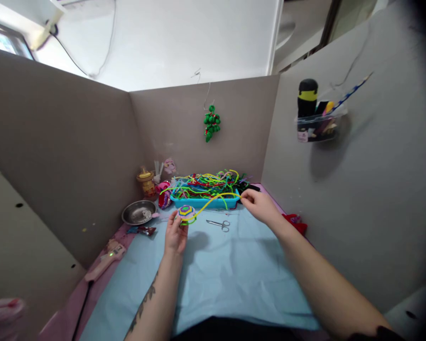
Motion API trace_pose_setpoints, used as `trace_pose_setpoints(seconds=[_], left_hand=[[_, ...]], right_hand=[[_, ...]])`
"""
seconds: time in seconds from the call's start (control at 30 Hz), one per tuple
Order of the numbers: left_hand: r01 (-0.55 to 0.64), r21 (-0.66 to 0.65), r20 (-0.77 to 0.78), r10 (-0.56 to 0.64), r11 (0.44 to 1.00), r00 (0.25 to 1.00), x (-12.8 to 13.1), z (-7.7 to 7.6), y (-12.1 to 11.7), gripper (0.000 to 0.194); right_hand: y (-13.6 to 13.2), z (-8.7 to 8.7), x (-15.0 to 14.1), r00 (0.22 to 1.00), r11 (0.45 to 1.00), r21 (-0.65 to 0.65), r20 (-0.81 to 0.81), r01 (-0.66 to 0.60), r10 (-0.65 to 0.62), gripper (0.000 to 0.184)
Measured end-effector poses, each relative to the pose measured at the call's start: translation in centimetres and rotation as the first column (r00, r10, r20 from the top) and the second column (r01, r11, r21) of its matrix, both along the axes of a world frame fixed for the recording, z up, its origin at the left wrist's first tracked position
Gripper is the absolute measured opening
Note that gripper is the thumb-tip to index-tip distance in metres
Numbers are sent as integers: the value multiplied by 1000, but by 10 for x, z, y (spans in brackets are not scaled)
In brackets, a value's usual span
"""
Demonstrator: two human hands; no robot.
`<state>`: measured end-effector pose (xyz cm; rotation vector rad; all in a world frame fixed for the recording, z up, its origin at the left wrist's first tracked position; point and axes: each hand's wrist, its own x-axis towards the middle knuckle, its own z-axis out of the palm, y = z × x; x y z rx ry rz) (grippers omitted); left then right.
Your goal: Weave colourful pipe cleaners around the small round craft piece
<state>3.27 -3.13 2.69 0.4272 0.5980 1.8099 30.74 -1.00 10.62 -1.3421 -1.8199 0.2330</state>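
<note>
In my left hand (176, 235) is a small round craft piece (186, 211), patterned in purple, yellow and pink, with green strands at its lower edge. A yellow pipe cleaner (213, 199) runs from this piece in an arch to the right. My right hand (255, 203) pinches its far end, so the strand spans the space between both hands. Below it, a pair of metal scissors (218, 224) lies on the blue cloth (230, 270), touched by neither hand.
A turquoise tray (213, 203) heaped with many-coloured pipe cleaners stands at the back. To the left are a metal bowl (139, 213), a jar (147, 184) and a pink corded tool (106, 261). Grey partitions enclose the table; a clear holder (315, 124) hangs on the right one.
</note>
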Motion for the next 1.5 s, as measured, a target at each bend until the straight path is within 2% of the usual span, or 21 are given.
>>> trace_pose_setpoints(seconds=[0.07, 0.13, 0.2, 0.27, 0.3, 0.37, 0.5, 0.6, 0.67, 0.8, 0.97, 1.17, 1.27, 1.37, 1.5], left_hand=[[28, 2, -5, -28, 1000, 1000, 3, -1, 0, 26], [40, 4, -9, -40, 999, 999, 5, -3, 0, 27], [39, 2, -13, -39, 999, 999, 5, -5, 2, 27], [34, -6, -17, -34, 999, 999, 5, -8, 3, 27], [33, -12, -20, -33, 999, 999, 5, -10, 4, 27], [42, -25, -32, -43, 999, 999, 6, -13, 4, 27], [111, -50, -68, -114, 993, 991, 17, -15, 3, 32], [162, -68, -99, -168, 984, 981, 26, -14, -1, 38], [189, -82, -124, -199, 978, 972, 30, -14, -4, 42], [238, -80, -229, -251, 968, 941, 31, -13, -8, 47], [240, -119, -376, -267, 964, 887, 31, -15, -8, 59], [75, -139, -446, -130, 987, 885, 32, -14, -6, 64], [-18, -112, -516, -43, 994, 856, 31, -14, -6, 61], [-42, -84, -539, -10, 996, 842, 30, -13, -6, 60], [-16, -45, -472, -7, 999, 882, 30, -11, -8, 62]], right_hand=[[-3, 2, -13, 995, 998, -29, -86, -60, 57, 9], [-6, -6, -36, 964, 975, -124, -212, -186, 157, 6], [-9, -20, -65, 883, 909, -226, -405, -350, 239, 6], [-12, -38, -92, 787, 863, -265, -579, -430, 214, 7], [-14, -47, -103, 750, 865, -268, -639, -424, 169, 10], [-16, -62, -118, 714, 913, -213, -692, -348, 111, 13], [-12, -85, -126, 753, 977, -93, -652, -192, 86, 12], [-7, -96, -126, 760, 986, -51, -644, -156, 87, 6], [-6, -102, -127, 700, 975, -83, -709, -206, 88, 7], [-8, -107, -130, 556, 938, -140, -828, -318, 65, 9], [-10, -106, -130, 500, 923, -133, -863, -362, 71, 17], [-12, -107, -134, 454, 898, -144, -889, -416, 68, 20], [-12, -103, -129, 443, 914, -162, -896, -371, 20, 20], [-11, -99, -123, 410, 934, -160, -912, -319, -16, 16], [-11, -95, -121, 345, 929, -155, -938, -336, -32, 20]])
